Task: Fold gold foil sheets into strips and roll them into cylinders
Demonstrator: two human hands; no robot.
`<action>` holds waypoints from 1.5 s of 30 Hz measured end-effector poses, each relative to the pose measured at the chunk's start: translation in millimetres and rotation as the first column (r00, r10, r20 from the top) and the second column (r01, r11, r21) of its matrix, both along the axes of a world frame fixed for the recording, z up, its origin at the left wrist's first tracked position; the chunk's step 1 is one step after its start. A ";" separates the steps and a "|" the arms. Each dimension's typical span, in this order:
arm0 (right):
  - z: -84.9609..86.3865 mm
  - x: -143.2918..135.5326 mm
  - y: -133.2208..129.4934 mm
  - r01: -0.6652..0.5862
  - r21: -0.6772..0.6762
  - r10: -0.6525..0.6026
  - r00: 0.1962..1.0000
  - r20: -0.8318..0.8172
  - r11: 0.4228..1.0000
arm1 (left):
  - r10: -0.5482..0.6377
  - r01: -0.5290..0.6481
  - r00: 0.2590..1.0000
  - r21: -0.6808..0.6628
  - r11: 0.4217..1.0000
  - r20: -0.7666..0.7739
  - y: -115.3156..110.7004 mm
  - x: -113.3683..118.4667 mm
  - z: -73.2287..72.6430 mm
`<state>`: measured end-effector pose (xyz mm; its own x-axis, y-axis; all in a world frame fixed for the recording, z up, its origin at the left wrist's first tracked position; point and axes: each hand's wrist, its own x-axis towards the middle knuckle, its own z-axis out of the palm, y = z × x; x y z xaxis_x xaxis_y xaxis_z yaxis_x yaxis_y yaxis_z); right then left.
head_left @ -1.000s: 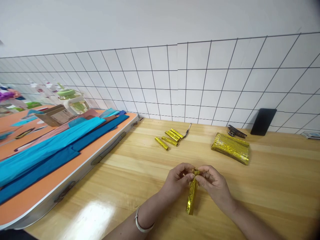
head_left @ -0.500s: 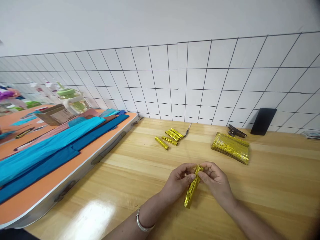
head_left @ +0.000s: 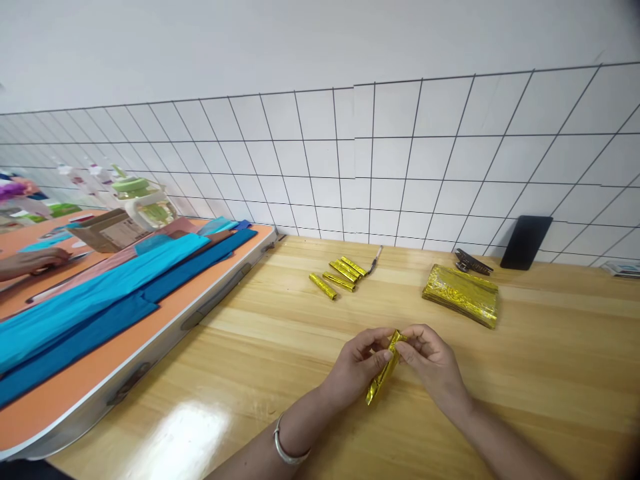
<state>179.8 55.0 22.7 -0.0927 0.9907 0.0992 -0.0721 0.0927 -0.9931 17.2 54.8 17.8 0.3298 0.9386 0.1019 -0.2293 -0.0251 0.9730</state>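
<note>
Both hands pinch a narrow folded strip of shiny gold foil above the wooden table. My left hand grips its left side near the upper end, thumb on top. My right hand holds the top end between thumb and fingers. The strip slants down to the left. Beyond the hands lie several folded gold strips, beside a pen. A stack of flat gold foil sheets rests to the right, with a dark hair clip behind it.
A black phone leans against the white tiled wall. At left, an orange-topped table bears blue cloth-like strips, a cardboard box and a green-lidded jug. Another person's hand is at its far left.
The gold strip in my hands looks narrower, and its lower end has turned and risen slightly. Another person's hand has come into view at the far left.
</note>
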 end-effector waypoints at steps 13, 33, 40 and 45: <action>0.3 20.0 17.2 0.175 -0.138 -0.212 0.920 -0.331 0.975 | 0.258 -0.259 0.965 0.025 0.966 0.046 3.2 -9.7 13.4; -6.5 22.0 20.0 0.118 -0.208 -0.205 0.861 -0.466 0.971 | 0.357 -0.363 0.931 0.098 0.927 0.074 6.6 -7.9 8.5; -9.7 20.3 17.6 0.105 -0.200 -0.182 0.891 -0.416 0.974 | 0.393 -0.398 0.914 0.029 0.917 0.103 9.0 -13.3 11.0; -8.8 14.2 10.5 0.035 -0.162 -0.091 0.931 -0.354 0.986 | 0.334 -0.302 0.863 -0.143 0.943 0.380 11.4 -12.5 13.0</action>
<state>194.0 65.5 13.9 -0.0158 0.9992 -0.0358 -0.4255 -0.0392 -0.9041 4.7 66.2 30.9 -0.0403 0.9956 0.0846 -0.5851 -0.0921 0.8057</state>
